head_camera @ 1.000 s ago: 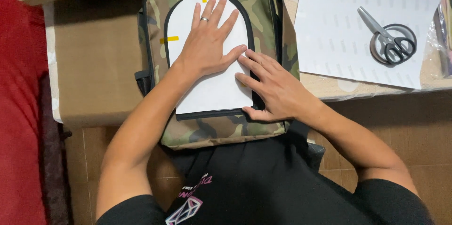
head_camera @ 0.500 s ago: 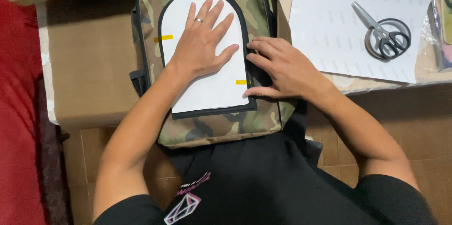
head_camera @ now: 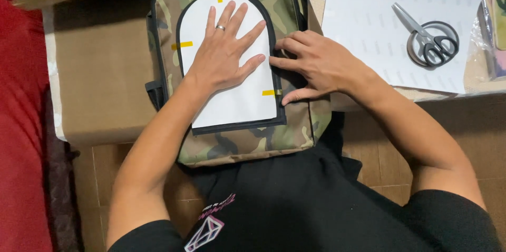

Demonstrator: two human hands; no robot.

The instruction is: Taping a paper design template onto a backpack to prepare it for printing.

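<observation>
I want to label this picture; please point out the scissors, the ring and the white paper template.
scissors (head_camera: 433,46), head view, black handles.
ring (head_camera: 220,28), head view, band on finger.
white paper template (head_camera: 237,102), head view, bare lower part.

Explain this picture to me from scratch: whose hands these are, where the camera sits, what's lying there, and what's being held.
The camera sits on a person's head and looks down, so both arms are that person's own. The left hand lies flat, fingers spread, on a white paper shape taped with yellow tape strips onto a camouflage backpack. The right hand presses its fingertips at the paper's right edge. Neither hand grips anything. To the right, scissors lie on a white sheet. The backpack rests partly on a cardboard box.
</observation>
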